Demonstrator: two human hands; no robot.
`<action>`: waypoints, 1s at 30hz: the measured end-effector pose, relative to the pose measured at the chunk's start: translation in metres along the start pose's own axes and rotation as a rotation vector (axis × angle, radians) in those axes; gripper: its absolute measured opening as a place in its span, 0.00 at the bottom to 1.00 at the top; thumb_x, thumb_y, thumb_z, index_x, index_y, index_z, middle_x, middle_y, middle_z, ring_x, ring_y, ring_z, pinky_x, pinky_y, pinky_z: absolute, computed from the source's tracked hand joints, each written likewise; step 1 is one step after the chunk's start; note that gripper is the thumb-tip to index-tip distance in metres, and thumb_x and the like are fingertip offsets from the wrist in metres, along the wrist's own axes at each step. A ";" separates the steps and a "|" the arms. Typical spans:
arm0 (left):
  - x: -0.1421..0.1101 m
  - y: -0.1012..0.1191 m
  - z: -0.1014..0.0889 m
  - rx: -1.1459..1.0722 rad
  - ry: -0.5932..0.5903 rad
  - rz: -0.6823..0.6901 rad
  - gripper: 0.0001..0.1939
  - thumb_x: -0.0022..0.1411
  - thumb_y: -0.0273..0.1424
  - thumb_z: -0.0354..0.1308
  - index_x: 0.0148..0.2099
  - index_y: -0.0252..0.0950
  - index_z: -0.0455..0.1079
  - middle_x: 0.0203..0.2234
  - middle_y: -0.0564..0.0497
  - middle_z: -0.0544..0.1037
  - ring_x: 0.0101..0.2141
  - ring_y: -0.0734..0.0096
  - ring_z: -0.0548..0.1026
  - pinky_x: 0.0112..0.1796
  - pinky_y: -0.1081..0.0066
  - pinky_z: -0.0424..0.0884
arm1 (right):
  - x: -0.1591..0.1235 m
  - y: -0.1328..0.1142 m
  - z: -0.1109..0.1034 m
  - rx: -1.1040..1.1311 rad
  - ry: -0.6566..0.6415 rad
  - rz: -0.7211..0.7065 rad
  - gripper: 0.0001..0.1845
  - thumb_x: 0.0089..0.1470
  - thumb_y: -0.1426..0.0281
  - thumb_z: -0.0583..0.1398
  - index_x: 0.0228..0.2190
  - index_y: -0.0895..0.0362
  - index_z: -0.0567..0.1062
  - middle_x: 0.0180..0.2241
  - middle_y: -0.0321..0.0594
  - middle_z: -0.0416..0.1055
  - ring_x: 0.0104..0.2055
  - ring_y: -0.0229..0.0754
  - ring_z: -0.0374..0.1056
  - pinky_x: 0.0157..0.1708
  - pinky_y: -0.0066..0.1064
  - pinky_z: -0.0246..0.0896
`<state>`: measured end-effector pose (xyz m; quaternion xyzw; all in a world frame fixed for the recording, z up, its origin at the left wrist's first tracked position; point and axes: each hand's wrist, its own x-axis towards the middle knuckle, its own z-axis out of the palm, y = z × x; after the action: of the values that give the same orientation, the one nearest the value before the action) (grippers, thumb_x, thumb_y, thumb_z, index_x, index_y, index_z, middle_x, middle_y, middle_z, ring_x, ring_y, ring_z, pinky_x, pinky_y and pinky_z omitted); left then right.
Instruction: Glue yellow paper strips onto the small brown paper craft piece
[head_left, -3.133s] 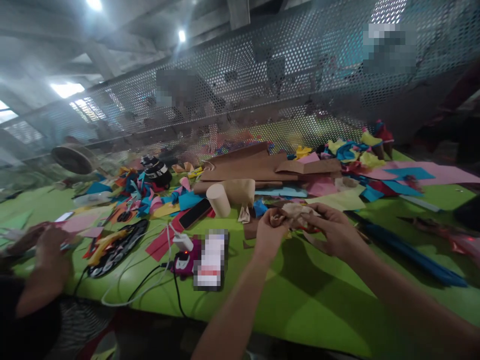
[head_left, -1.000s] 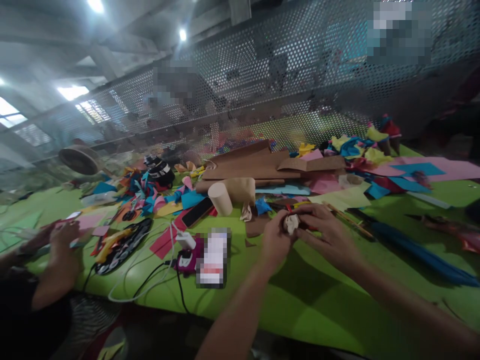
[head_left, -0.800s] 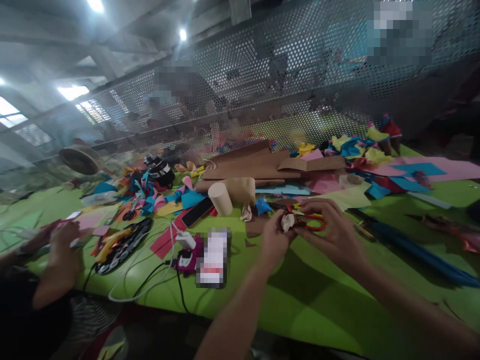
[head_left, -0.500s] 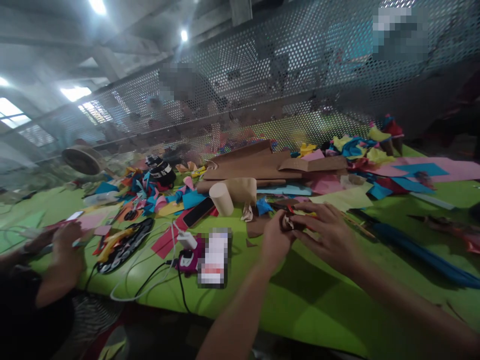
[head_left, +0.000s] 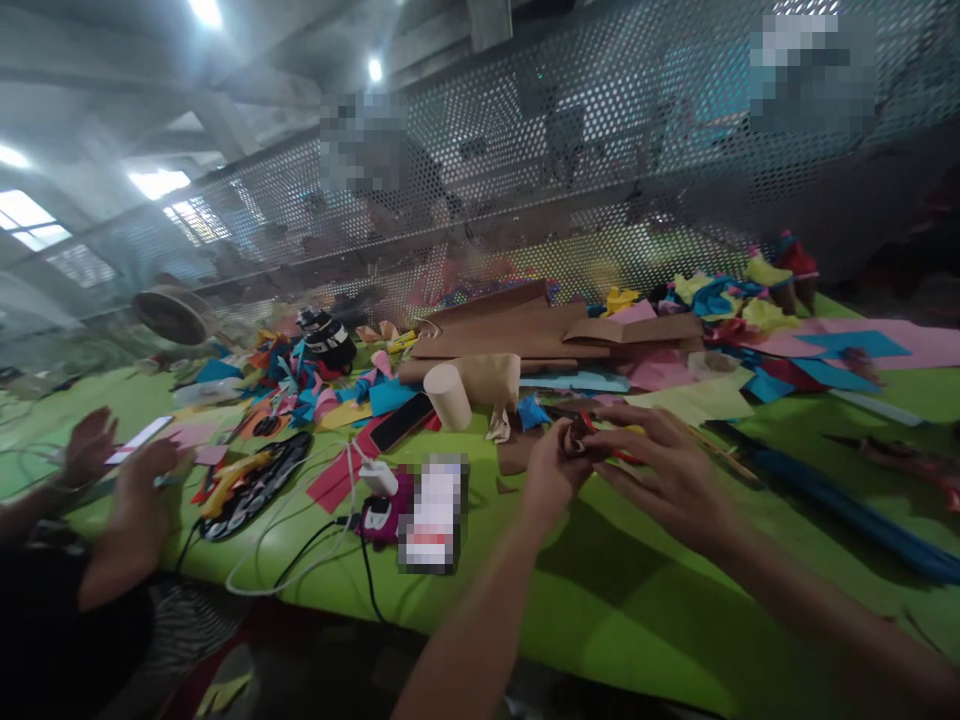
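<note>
Over the green table (head_left: 630, 600) my two hands meet on a small crumpled brown paper piece (head_left: 577, 432). My left hand (head_left: 550, 478) is closed around it from the left, thumb and fingers pinched. From the right, my right hand (head_left: 673, 473) holds the same piece between index finger and thumb, its other fingers spread. Something red (head_left: 624, 457), probably scissor handles, lies on the table under my right hand's fingers.
A beige paper roll (head_left: 448, 396), a black phone (head_left: 400, 422) and brown card sheets (head_left: 510, 332) lie behind my hands among coloured scraps. A white charger (head_left: 379, 478) with cables sits left. A co-worker's hands (head_left: 142, 480) work at far left. A perforated metal screen (head_left: 525, 170) backs the table.
The loosely held brown paper has been squeezed into a small wad between my hands. The co-worker's far hand has lifted off the table. The view has shifted slightly.
</note>
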<state>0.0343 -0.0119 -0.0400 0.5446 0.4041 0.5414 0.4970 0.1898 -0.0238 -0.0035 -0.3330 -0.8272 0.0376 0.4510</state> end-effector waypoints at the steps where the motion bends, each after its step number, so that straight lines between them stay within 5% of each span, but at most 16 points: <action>1: -0.001 0.001 -0.001 0.019 -0.006 0.003 0.13 0.46 0.20 0.60 0.36 0.35 0.68 0.30 0.54 0.73 0.32 0.72 0.70 0.37 0.72 0.68 | 0.000 0.000 0.000 -0.006 -0.015 -0.011 0.09 0.61 0.68 0.59 0.42 0.50 0.78 0.50 0.48 0.74 0.53 0.55 0.71 0.47 0.49 0.67; 10: -0.011 0.022 -0.002 0.434 -0.038 0.090 0.16 0.53 0.20 0.54 0.44 0.36 0.72 0.33 0.50 0.79 0.34 0.68 0.72 0.39 0.70 0.68 | 0.000 -0.004 0.002 -0.096 -0.123 -0.035 0.07 0.61 0.68 0.59 0.37 0.51 0.79 0.52 0.48 0.75 0.54 0.56 0.70 0.47 0.50 0.68; 19: -0.003 0.013 -0.002 0.225 -0.046 0.012 0.12 0.51 0.24 0.63 0.40 0.34 0.71 0.31 0.51 0.77 0.35 0.68 0.73 0.40 0.69 0.71 | 0.003 0.003 -0.005 0.022 -0.076 0.009 0.08 0.62 0.67 0.58 0.41 0.48 0.77 0.52 0.46 0.74 0.54 0.55 0.70 0.48 0.51 0.69; 30: -0.009 0.023 -0.002 0.395 -0.029 0.042 0.08 0.54 0.27 0.64 0.38 0.34 0.70 0.28 0.53 0.75 0.32 0.70 0.70 0.35 0.72 0.66 | 0.001 0.002 -0.002 -0.128 -0.127 -0.052 0.07 0.60 0.68 0.58 0.38 0.52 0.77 0.50 0.47 0.76 0.50 0.55 0.71 0.45 0.49 0.67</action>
<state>0.0290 -0.0246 -0.0197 0.6476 0.4837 0.4538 0.3751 0.1923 -0.0220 -0.0021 -0.3363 -0.8632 -0.0061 0.3764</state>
